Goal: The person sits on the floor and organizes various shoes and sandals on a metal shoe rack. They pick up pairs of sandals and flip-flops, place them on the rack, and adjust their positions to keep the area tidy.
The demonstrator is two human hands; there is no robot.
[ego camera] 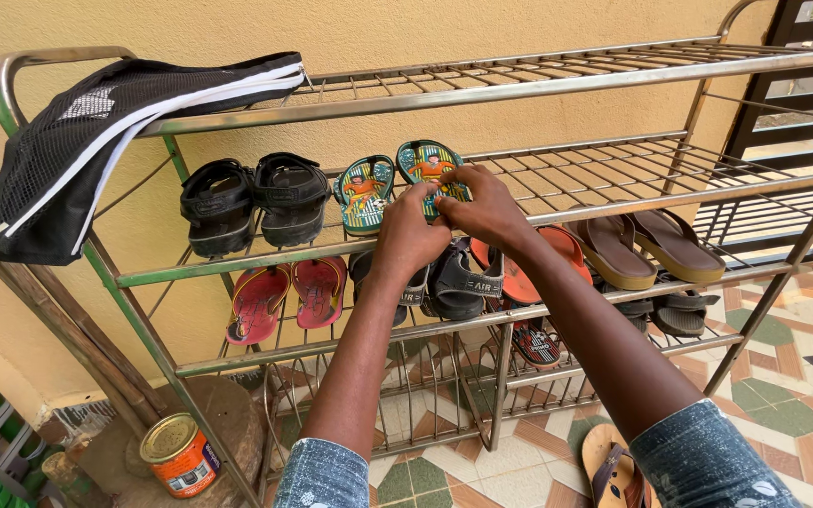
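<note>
Both hands — left hand (408,230), right hand (486,209) — pinching the patterned flip-flop (425,165) on the shoe rack (237,268); best squared beside its twin (364,193).

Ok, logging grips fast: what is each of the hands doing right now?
Left hand: fingers closed on the edge of the colourful flip-flop.
Right hand: pinching the same flip-flop on the shoe rack.

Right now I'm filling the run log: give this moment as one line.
left hand: on right patterned flip-flop | right hand: same flip-flop | shelf: second tier of metal shoe rack | neighbour: black sandals
</note>
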